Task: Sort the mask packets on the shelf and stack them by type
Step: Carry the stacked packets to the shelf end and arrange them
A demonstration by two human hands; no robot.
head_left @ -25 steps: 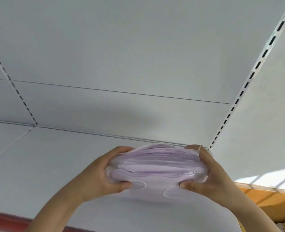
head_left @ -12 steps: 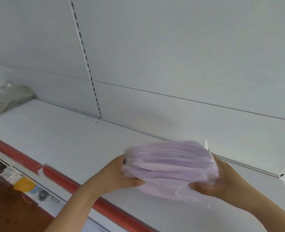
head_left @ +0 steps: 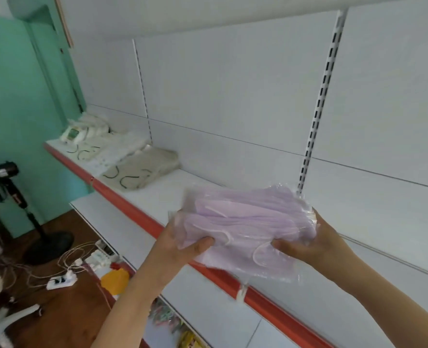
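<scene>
- Lilac masks (head_left: 245,222) in clear plastic, a thick bundle held at centre, above the shelf (head_left: 358,234) and partly out past its red front edge (head_left: 132,209).
- Left hand (head_left: 183,244) clamped on the bundle's 9 o'clock end, thumb on top, fingers hidden below.
- Right hand (head_left: 308,242) clamped on the 3 o'clock end, thumb pressed into the front face, fingers curled round behind.
- Hands apart, the bundle spanning the gap between them.
- Beige packets (head_left: 142,172) with dark ear loops lying flat on the shelf at 10 o'clock, well apart from the bundle.
- White packets (head_left: 117,149) just beyond the beige ones, touching them; further white packets (head_left: 87,129) piled at the shelf's far end, against the green wall (head_left: 12,96).
- Slotted upright (head_left: 316,114) on the white back panel, at 1 o'clock from the bundle.
- Lower shelf (head_left: 208,310) beneath the red edge, with blurred colourful goods at 6 o'clock.
- Wooden floor at 8 o'clock with a fan base (head_left: 50,244), a power strip (head_left: 62,281) with tangled white cables, and a yellow item (head_left: 115,280) too blurred to identify.
</scene>
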